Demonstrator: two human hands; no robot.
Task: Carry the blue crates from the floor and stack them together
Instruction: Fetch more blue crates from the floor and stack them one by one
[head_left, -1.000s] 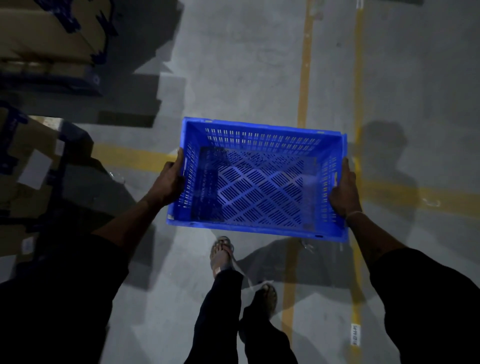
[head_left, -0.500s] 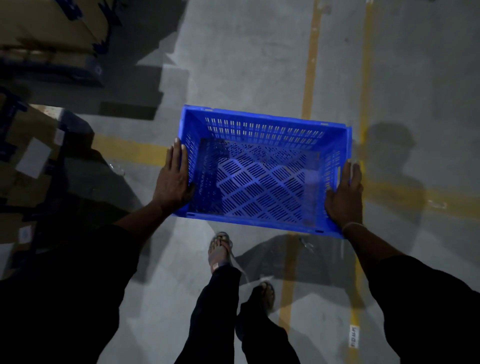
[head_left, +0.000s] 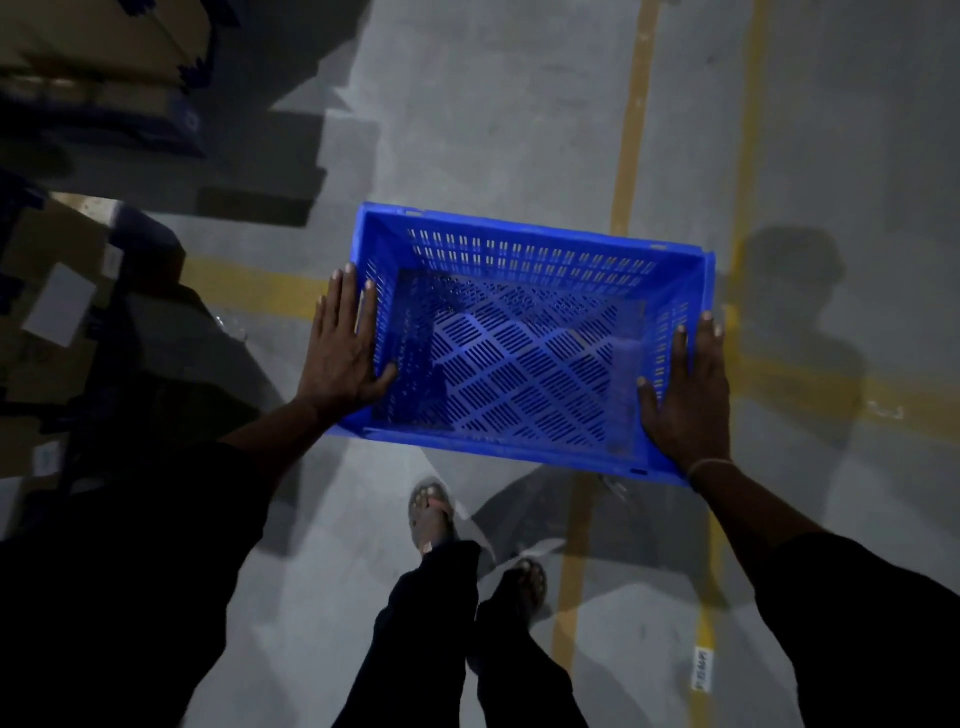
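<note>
An empty blue slatted crate (head_left: 524, 364) is carried in the air in front of me, above the grey floor. My left hand (head_left: 340, 353) presses flat against the crate's left wall, with straight fingers along the outside and the thumb over the rim on the inside. My right hand (head_left: 685, 395) lies the same way on the right wall, fingers straight and thumb inside. No other blue crate is in sight.
Cardboard boxes (head_left: 47, 312) with white labels stand close on my left, and more stacked boxes (head_left: 104, 47) sit at the top left. Yellow floor lines (head_left: 631, 130) run ahead and across. My feet in sandals (head_left: 431, 514) are below the crate.
Both hands went from fingers curled under the crate's sides to fingers laid straight along its walls. The crate has shifted a little farther forward as I walk.
</note>
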